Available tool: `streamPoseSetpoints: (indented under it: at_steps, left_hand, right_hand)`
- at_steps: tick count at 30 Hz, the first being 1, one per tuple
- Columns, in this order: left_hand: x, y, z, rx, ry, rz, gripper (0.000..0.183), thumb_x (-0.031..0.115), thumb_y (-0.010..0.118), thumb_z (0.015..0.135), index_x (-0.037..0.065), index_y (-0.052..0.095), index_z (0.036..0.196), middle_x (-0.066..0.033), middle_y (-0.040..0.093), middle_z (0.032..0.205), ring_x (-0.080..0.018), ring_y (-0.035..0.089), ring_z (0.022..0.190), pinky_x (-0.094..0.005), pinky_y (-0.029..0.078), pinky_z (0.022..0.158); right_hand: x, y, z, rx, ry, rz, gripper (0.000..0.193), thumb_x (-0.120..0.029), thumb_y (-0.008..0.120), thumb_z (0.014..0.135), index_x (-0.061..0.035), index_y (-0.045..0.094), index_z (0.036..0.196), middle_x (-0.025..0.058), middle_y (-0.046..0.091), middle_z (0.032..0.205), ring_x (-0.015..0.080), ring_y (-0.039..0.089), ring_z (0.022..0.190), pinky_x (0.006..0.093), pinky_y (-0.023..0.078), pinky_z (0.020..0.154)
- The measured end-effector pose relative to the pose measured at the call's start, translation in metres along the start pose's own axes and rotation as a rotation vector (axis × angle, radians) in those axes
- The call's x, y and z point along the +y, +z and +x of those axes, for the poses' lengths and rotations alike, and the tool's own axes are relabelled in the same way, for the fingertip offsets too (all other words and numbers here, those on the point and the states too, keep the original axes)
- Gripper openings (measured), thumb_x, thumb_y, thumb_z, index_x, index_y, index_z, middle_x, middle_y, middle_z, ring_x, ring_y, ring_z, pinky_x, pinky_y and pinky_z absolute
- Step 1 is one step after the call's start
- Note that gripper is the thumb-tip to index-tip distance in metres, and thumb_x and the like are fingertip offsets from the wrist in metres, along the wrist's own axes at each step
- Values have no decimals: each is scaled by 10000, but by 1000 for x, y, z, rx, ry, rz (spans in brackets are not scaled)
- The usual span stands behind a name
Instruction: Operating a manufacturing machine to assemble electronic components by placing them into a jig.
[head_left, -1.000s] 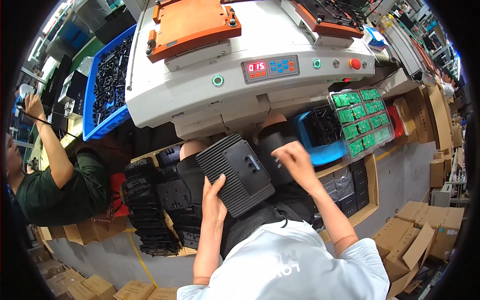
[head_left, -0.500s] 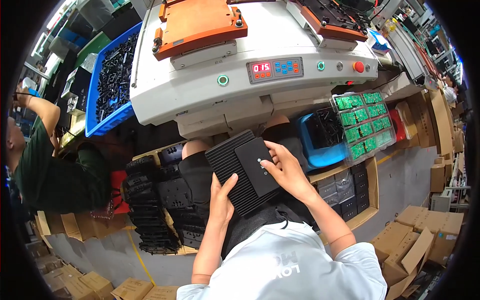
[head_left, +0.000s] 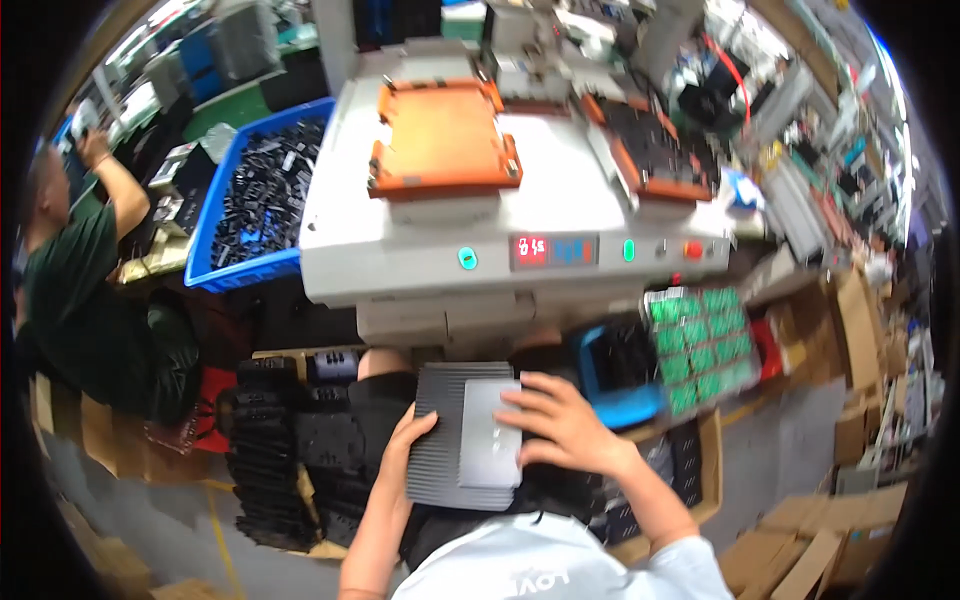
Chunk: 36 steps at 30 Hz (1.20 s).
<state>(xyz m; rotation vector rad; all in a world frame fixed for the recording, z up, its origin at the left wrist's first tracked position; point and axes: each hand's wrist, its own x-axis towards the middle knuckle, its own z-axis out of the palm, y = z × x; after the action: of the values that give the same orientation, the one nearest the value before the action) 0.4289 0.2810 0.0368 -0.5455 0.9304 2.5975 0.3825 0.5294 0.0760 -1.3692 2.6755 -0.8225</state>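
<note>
A black finned metal case (head_left: pixel 437 445) lies over my lap, its smooth raised panel (head_left: pixel 480 432) facing up and catching the light. My left hand (head_left: pixel 402 452) grips the case along its left edge, thumb on the fins. Over the panel's right side my right hand (head_left: pixel 570 428) spreads its fingers, the tips at or just above the surface; motion blur hides whether they touch. Small light marks on the panel show beside those fingertips.
Ahead stands a white machine (head_left: pixel 400 272) with an orange fixture (head_left: pixel 440 135) and a second, dark-topped fixture (head_left: pixel 650 150). Around me are a blue bin (head_left: pixel 205 262) of black parts, a tray of green circuit boards (head_left: pixel 700 345), a blue tub (head_left: pixel 630 408), stacked black parts (head_left: pixel 265 470) and a co-worker (head_left: pixel 80 270).
The view has tipped up, showing more of the machine top. The case has turned nearly square to me. My right fingers have opened from their pinch at the panel's marks.
</note>
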Motion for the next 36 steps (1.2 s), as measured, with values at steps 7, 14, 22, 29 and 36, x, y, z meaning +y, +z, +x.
streamPoseSetpoints:
  at_steps: [7, 14, 22, 29, 36]
  left_hand:
    - [23, 20, -1, -396, -19, -330, 605, 475, 407, 972, 104, 311, 1439, -134, 467, 1366, -258, 477, 1248, -403, 402, 1034]
    - [98, 132, -6, -640, 766, 522, 801, 420, 492, 958, 207, -47, 1511, -258, 310, 1453, -388, 270, 1377, -484, 234, 1116]
    - [148, 204, 139, -98, 1521, 1677, 640, 490, 490, 927, 48, 403, 1383, -226, 379, 1416, -458, 298, 1320, -504, 233, 1096]
    - [163, 178, 155, 96, 1478, 1928, 652, 542, 508, 890, 66, 449, 1332, -184, 490, 1260, -375, 439, 1170, -455, 360, 957]
    - [164, 169, 160, 145, 1390, 2123, 660, 604, 525, 833, 91, 525, 1249, -149, 513, 1185, -321, 467, 1078, -424, 371, 901]
  right_hand:
    - [-17, -43, 18, 315, -353, -221, 416, -138, 743, 729, -21, 622, 1109, 114, 667, 958, 254, 667, 859, 329, 567, 727]
    - [-28, -119, 85, 646, 432, 326, 194, -142, 559, 937, 29, 588, 1025, 50, 624, 884, 86, 551, 771, 228, 422, 659]
    - [97, -197, 202, 614, 349, 761, 345, -274, 609, 914, 42, 622, 1050, 62, 643, 850, 117, 603, 705, 265, 497, 650]
    - [134, -176, 248, 372, 673, 937, 282, -250, 721, 820, 15, 662, 896, 96, 649, 797, 169, 614, 690, 295, 517, 639]
    - [147, -170, 252, 230, 873, 832, 194, -296, 772, 791, -136, 664, 810, -50, 574, 696, 39, 485, 575, 201, 392, 525]
